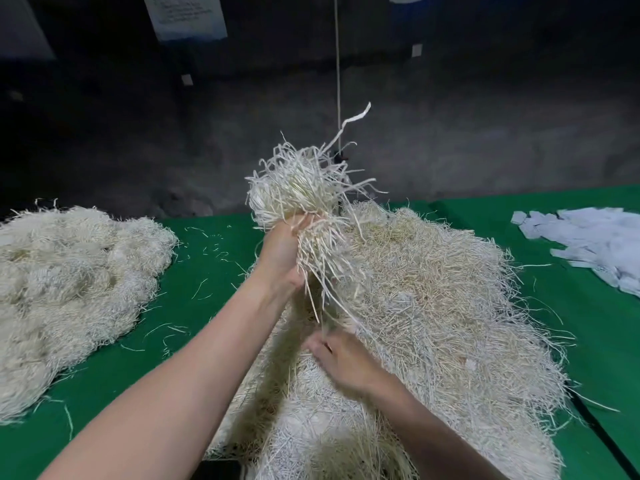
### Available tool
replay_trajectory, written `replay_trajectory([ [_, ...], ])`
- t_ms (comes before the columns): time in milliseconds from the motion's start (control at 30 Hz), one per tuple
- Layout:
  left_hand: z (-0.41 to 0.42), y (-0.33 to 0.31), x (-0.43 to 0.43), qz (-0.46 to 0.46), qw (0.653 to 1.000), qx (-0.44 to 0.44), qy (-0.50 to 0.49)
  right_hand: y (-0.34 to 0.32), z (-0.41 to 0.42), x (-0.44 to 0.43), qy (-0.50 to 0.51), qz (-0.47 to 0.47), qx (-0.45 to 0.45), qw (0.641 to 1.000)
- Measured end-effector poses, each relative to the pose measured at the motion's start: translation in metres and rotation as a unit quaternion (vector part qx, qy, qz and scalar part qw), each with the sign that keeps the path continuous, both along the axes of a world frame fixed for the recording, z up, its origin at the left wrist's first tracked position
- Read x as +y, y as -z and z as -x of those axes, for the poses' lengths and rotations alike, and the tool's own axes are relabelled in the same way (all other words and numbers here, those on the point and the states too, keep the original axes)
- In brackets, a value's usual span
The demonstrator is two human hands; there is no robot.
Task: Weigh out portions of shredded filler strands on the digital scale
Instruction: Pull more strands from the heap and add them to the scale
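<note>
Our left hand [280,258] grips a bunch of strands [298,188] up high | our right hand [343,362] below it is blurry, we cannot tell its grip | big pile [450,306] under both hands

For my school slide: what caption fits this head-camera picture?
Left hand holds a bunch of pale strands above the big pile; right hand reaches its dangling ends.

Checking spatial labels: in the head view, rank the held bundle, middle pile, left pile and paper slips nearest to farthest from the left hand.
From the left hand:
1. bundle: gripped in it, raised.
2. middle pile: just below and right.
3. left pile: table's left side.
4. paper slips: far right, at the back.
</note>
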State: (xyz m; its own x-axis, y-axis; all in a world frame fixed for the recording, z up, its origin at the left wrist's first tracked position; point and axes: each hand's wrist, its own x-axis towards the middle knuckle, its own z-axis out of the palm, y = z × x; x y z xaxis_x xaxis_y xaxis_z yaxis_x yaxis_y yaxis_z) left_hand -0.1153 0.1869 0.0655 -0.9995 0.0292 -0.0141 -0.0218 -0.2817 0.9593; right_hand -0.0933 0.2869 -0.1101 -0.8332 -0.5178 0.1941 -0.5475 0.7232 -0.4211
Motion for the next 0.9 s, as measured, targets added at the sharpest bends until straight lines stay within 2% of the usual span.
replay_trajectory([
  [67,0.002,-0.004,-0.007,-0.025,1.0,-0.002,0.001,0.04,0.002,0.018,0.064,-0.112,-0.119,0.985],
  [100,0.001,-0.006,-0.008,-0.033,0.999,-0.002,-0.002,0.058,0.002,0.03,0.089,-0.171,-0.135,0.972],
  [133,0.001,-0.007,-0.01,-0.04,0.999,-0.002,-0.005,0.069,0.002,0.039,0.114,-0.191,-0.149,0.963],
  [267,-0.006,-0.01,-0.017,-0.047,0.998,-0.028,-0.028,0.07,0.003,0.044,0.144,-0.233,-0.111,0.955],
  [333,-0.011,-0.01,-0.021,-0.065,0.997,-0.037,-0.031,0.058,0.004,0.038,0.148,-0.224,-0.123,0.955],
  [433,-0.021,-0.007,-0.027,-0.063,0.997,-0.046,-0.019,0.031,-0.001,0.03,0.135,-0.094,-0.186,0.969],
  [500,-0.026,0.0,-0.031,-0.06,0.997,-0.053,-0.012,0.004,-0.007,0.027,0.131,0.042,-0.213,0.967],
  [567,-0.034,0.004,-0.029,-0.067,0.996,-0.059,-0.003,-0.034,-0.014,0.022,0.155,0.206,-0.188,0.948],
  [633,-0.046,0.008,-0.027,-0.042,0.998,-0.052,0.009,-0.076,-0.024,0.016,0.181,0.4,-0.159,0.884],
  [700,-0.058,0.019,-0.023,0.024,0.999,-0.039,-0.004,-0.112,-0.035,0.01,0.147,0.552,-0.171,0.803],
  [767,-0.066,0.038,-0.022,0.098,0.995,-0.031,-0.012,-0.13,-0.046,0.002,0.077,0.612,-0.212,0.758],
  [833,-0.074,0.051,-0.023,0.202,0.978,0.028,-0.037,-0.137,-0.056,-0.009,0.038,0.624,-0.245,0.741],
  [900,-0.078,0.058,-0.028,0.349,0.924,0.145,-0.063,-0.137,-0.064,-0.02,0.045,0.614,-0.276,0.738],
])
